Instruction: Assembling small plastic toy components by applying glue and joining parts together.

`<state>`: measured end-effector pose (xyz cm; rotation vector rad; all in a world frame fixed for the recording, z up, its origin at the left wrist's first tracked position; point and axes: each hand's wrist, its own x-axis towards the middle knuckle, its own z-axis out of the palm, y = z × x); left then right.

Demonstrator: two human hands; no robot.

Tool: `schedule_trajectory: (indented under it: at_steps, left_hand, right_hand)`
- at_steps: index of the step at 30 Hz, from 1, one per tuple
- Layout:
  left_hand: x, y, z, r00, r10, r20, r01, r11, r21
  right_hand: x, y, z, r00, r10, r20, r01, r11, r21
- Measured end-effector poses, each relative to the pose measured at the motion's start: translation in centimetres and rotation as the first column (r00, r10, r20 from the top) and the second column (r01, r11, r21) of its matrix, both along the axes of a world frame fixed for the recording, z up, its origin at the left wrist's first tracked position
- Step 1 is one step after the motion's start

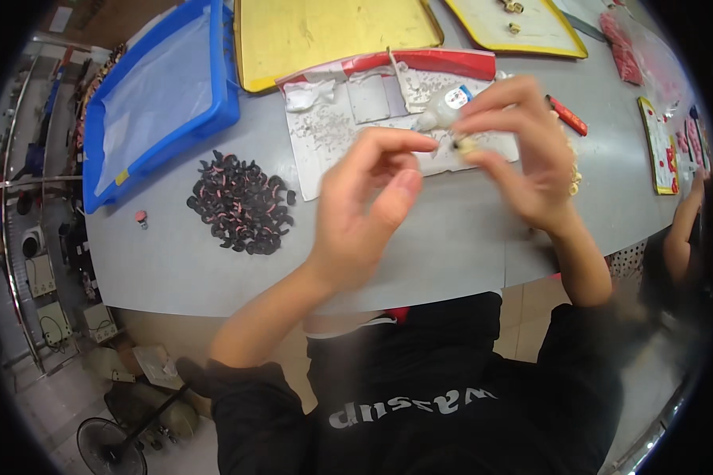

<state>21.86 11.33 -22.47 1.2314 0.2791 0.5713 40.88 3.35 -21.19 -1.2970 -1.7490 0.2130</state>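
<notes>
My right hand (527, 150) is raised over the grey table, thumb and fingertips pinching a small cream-coloured piece (467, 146) with a dark spot at one end. Just left of it hovers my left hand (360, 210), slightly blurred. Its index finger points toward the piece, the thumb stands apart, and nothing shows between them. Behind both hands a white work board (313, 150) is strewn with grey crumbs. A translucent squeeze bottle (442, 111) lies on the board, partly hidden by my right fingers. Left of my left hand sits a pile of small curved black pieces (242, 202) with pink bits.
A blue tray (228, 103) stands far left, beside a large yellow tray (337, 39) and a yellow-rimmed tray (523, 36). A red tool (567, 116) and cream pieces (574, 174) lie right. A small red-topped figure (141, 218) stands left. Another person's arm (684, 218) reaches in right.
</notes>
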Motion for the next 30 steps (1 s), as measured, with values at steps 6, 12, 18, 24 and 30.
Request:
schedule_trajectory:
  at_steps: [6, 12, 18, 24, 30]
  left_hand:
    - [-3.8, 2.9, 4.2, 0.7, 0.659, 0.274, -0.648, 0.425, 0.632]
    - [-15.2, 3.6, 1.3, 0.377, 0.919, -0.113, -0.532, 0.315, 0.786]
    - [-16.6, -0.6, -2.0, 0.379, 0.892, -0.247, -0.224, 0.348, 0.911]
    - [-15.2, -0.4, -2.7, 0.334, 0.915, -0.228, -0.263, 0.323, 0.909]
    - [-15.1, -0.8, -3.2, 0.356, 0.924, -0.138, -0.308, 0.256, 0.917]
  right_hand:
    - [-1.4, -0.4, -2.4, 0.957, 0.221, 0.19, -0.173, 0.955, -0.24]
    - [-1.4, -0.5, -1.5, 0.975, 0.202, 0.094, -0.173, 0.953, -0.249]
    - [1.0, 0.0, -0.5, 0.973, -0.039, 0.228, 0.075, 0.985, -0.152]
    - [1.5, 0.1, -0.9, 0.952, -0.079, 0.295, 0.147, 0.966, -0.215]
    - [2.1, 0.5, -2.0, 0.943, -0.075, 0.323, 0.134, 0.977, -0.165]
